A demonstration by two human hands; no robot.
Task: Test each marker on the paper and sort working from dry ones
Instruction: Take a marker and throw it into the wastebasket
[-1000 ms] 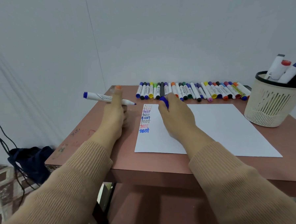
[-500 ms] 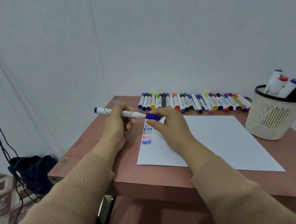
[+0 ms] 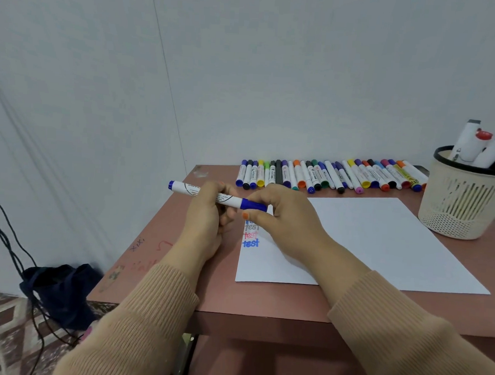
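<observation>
Recapping seems the step in hand. The left hand (image 3: 207, 222) has its grip clenched round the barrel of the blue marker (image 3: 193, 190), held level above the table (image 3: 161, 269) by the paper's (image 3: 381, 246) far left corner. The right hand (image 3: 287, 221) pinches the cap (image 3: 254, 205) at its right end. Next, the marker needs setting among the working ones.
</observation>
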